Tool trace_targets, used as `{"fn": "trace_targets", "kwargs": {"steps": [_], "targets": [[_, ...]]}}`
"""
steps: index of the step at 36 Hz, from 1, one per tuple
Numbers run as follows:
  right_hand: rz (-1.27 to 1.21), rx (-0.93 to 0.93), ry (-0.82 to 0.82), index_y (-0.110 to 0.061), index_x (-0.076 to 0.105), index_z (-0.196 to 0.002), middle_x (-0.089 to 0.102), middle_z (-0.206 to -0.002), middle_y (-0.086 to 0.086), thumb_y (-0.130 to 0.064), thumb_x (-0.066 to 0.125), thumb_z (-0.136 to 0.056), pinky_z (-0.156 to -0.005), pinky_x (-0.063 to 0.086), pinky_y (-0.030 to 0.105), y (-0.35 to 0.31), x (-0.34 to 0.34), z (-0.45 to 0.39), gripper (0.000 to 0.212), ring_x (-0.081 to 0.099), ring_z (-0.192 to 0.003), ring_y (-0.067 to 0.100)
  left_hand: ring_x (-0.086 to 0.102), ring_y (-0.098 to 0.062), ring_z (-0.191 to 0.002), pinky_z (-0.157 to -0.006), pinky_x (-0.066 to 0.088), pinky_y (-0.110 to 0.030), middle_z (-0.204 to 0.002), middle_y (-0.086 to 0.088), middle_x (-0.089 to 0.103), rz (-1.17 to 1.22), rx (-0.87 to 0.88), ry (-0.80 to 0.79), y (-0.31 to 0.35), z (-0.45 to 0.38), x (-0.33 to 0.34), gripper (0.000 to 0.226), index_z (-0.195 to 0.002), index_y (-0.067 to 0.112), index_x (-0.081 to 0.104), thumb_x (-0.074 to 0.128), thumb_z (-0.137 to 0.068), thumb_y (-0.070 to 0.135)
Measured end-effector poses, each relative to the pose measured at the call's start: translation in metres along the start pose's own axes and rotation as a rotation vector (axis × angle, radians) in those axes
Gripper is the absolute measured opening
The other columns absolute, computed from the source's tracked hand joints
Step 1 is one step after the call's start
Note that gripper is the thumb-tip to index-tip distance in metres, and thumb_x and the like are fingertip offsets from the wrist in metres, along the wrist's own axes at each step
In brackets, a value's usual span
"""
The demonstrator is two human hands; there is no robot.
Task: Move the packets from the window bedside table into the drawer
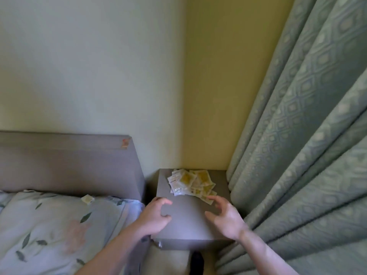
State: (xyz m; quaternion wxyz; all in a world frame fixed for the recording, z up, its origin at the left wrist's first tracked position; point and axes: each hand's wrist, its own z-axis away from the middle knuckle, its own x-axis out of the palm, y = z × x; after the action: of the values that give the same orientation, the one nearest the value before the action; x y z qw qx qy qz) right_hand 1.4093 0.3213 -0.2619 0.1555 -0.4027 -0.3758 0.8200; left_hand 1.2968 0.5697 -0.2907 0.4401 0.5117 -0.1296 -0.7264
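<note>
- Fingers of both our hands are spread and loosely curled, gripping nothing: our left hand (154, 216) hovers over the near-left part of the grey square-topped bedside table (186, 221), and our right hand (225, 219) hovers over its near-right part, fingertips (211, 198) just short of the closest packet.
- We judge the step in hand to be gathering the packets, so we would do well to bring both hands in from either side of the pile and scoop it together, not pick one packet at a time.
- Thin, slippery sachets like these will likely slide over each other, so we should press them lightly against the tabletop and cup them before lifting.
- Below the table's near edge we see its front face and a small metal fitting (160, 244) at the left corner; we cannot tell from here whether the drawer is open, and it needs to be open before our hands are full.
- Farther back, the pile of small flat white packets with yellow centres (190, 184) lies loosely overlapped across the far half of the tabletop, close to the corner of the pale yellow wall (208, 96).
- One stray packet of the same look (87, 199) lies on the leaf-printed pillow (59, 225) of the bed, well apart from the pile.
- Patterned green curtain folds (297, 135) hang just beside the table's right edge, so we should keep our right elbow in.
</note>
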Motion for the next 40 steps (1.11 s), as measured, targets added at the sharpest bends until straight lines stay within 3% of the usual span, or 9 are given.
{"fn": "trace_targets", "kwargs": {"steps": [7, 12, 16, 18, 21, 23, 25, 28, 40], "targets": [[-0.064, 0.114, -0.087, -0.031, 0.054, -0.126, 0.056, -0.124, -0.014, -0.023, 0.07, -0.092, -0.08, 0.042, 0.007, 0.012, -0.016, -0.111, 0.039, 0.055, -0.102, -0.005, 0.056, -0.009, -0.117, -0.098, 0.048, -0.025, -0.132, 0.007, 0.048, 0.094, -0.183, -0.006, -0.005, -0.101, -0.011, 0.043, -0.125, 0.033, 0.056, 0.065, -0.083, 0.026], [-0.06, 0.223, -0.114, -0.02, 0.055, -0.132, 0.058, -0.133, -0.001, -0.017, 0.068, -0.092, -0.084, 0.047, 0.015, 0.041, 0.001, -0.186, 0.042, 0.059, -0.111, 0.012, 0.06, -0.006, -0.084, -0.059, 0.043, -0.005, -0.121, 0.0, 0.052, 0.132, -0.314, 0.01, -0.018, -0.166, -0.008, 0.036, -0.122, 0.032, 0.053, 0.063, -0.088, 0.023], [-0.042, 0.279, -0.117, -0.02, 0.056, -0.124, 0.062, -0.12, -0.003, -0.016, 0.07, -0.09, -0.061, 0.041, 0.002, 0.058, 0.022, -0.242, 0.036, 0.059, -0.096, 0.011, 0.055, -0.005, -0.085, -0.057, 0.037, -0.005, -0.121, 0.004, 0.05, 0.148, -0.355, 0.008, -0.039, -0.219, 0.004, 0.043, -0.13, 0.029, 0.051, 0.063, -0.089, 0.025], [-0.051, 0.292, -0.098, -0.026, 0.055, -0.119, 0.062, -0.118, -0.006, -0.02, 0.072, -0.088, -0.073, 0.046, 0.007, 0.066, 0.034, -0.269, 0.035, 0.06, -0.099, 0.011, 0.058, -0.009, -0.087, -0.057, 0.038, -0.007, -0.123, 0.003, 0.052, 0.188, -0.392, 0.017, -0.055, -0.249, 0.016, 0.044, -0.129, 0.029, 0.051, 0.064, -0.088, 0.025], [-0.077, 0.33, -0.051, -0.026, 0.056, -0.119, 0.064, -0.125, -0.002, -0.026, 0.074, -0.084, -0.099, 0.051, 0.038, 0.088, 0.06, -0.314, 0.04, 0.061, -0.115, 0.019, 0.061, -0.016, -0.073, -0.053, 0.044, -0.018, -0.123, -0.008, 0.057, 0.256, -0.444, 0.027, -0.081, -0.291, 0.04, 0.046, -0.127, 0.027, 0.051, 0.067, -0.084, 0.022], [-0.05, 0.333, -0.014, -0.019, 0.055, -0.131, 0.061, -0.131, 0.0, -0.03, 0.074, -0.086, -0.103, 0.048, 0.037, 0.099, 0.077, -0.34, 0.05, 0.059, -0.122, 0.023, 0.067, -0.026, -0.078, -0.056, 0.052, -0.029, -0.118, -0.012, 0.06, 0.302, -0.464, 0.023, -0.102, -0.314, 0.057, 0.054, -0.127, 0.026, 0.051, 0.071, -0.077, 0.026], [-0.001, 0.323, 0.028, -0.015, 0.051, -0.14, 0.058, -0.137, 0.002, -0.033, 0.073, -0.087, -0.102, 0.045, 0.031, 0.104, 0.09, -0.363, 0.061, 0.056, -0.125, 0.024, 0.065, -0.032, -0.108, -0.08, 0.056, -0.039, -0.128, -0.009, 0.058, 0.321, -0.462, 0.063, -0.121, -0.338, 0.074, 0.061, -0.128, 0.027, 0.051, 0.076, -0.073, 0.031], [0.084, 0.254, 0.052, -0.018, 0.047, -0.142, 0.052, -0.14, 0.003, -0.035, 0.072, -0.085, -0.103, 0.042, 0.033, 0.115, 0.11, -0.394, 0.065, 0.049, -0.132, 0.025, 0.054, -0.02, -0.125, -0.099, 0.044, -0.028, -0.127, 0.003, 0.052, 0.33, -0.463, 0.163, -0.132, -0.363, 0.089, 0.063, -0.134, 0.019, 0.051, 0.081, -0.079, 0.024], [0.258, 0.149, 0.069, -0.02, 0.049, -0.142, 0.047, -0.139, 0.001, -0.048, 0.087, -0.068, -0.102, 0.046, 0.036, 0.146, 0.149, -0.463, 0.088, 0.05, -0.128, 0.022, 0.056, -0.004, -0.077, -0.063, 0.04, -0.018, -0.085, 0.006, 0.06, 0.497, -0.446, 0.292, -0.161, -0.403, 0.124, 0.03, -0.09, 0.022, 0.057, 0.084, -0.079, 0.027]]}}
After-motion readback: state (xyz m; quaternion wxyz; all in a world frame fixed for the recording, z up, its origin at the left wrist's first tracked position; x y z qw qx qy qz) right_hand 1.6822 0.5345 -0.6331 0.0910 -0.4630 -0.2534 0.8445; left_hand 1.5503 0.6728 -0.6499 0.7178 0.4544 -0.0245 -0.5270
